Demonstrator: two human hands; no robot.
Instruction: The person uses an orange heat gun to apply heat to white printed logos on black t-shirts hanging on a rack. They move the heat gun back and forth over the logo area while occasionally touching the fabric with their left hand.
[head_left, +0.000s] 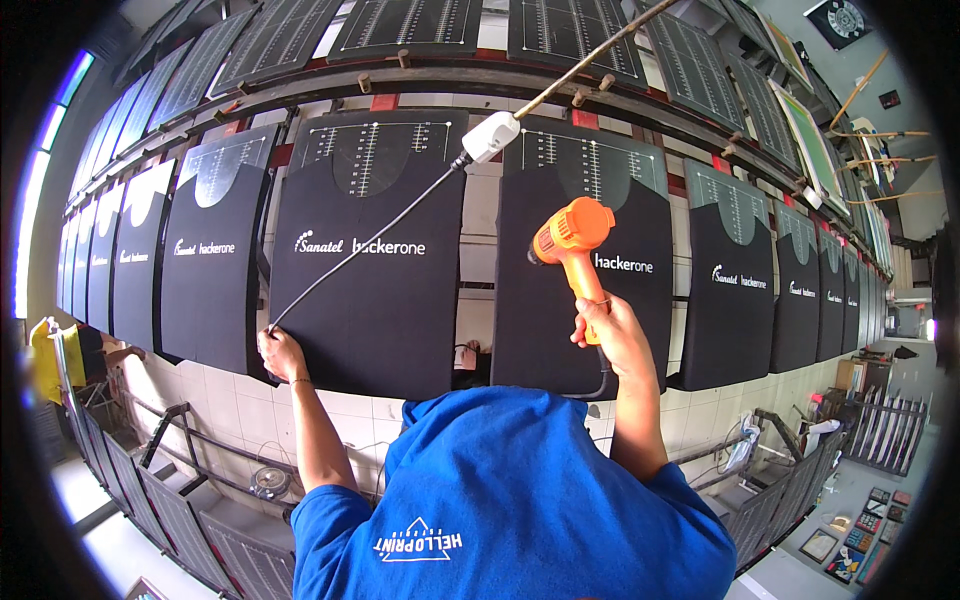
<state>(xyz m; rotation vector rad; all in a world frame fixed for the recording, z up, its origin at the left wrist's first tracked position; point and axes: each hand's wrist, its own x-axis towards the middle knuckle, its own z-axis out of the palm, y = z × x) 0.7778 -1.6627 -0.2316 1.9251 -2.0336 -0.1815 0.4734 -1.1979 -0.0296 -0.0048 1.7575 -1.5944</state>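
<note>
Heat gun (570,240), orange with a pistol grip, sits in our right hand (608,325), which is wrapped tight around its handle; it stands at about one o'clock from the middle of the view, held up in front of the black printed panel (585,290) on the right of the two before us. Our left hand (280,352), down at about eight o'clock, is closed on the grey cord (370,245), pinching it against the lower left corner of the neighbouring black panel (365,300). That cord climbs toward one o'clock to a white plug block (490,137) hanging from a wooden stick (590,60) overhead. We judge the work goes best if we keep the nozzle square to the white print, just off the cloth and not touching, and pass it evenly across so no patch scorches. We should keep the cord drawn aside with the left hand, so that it neither drags over the print nor crosses the hot air. Further black panels (210,275) hang in a row at both sides.
</note>
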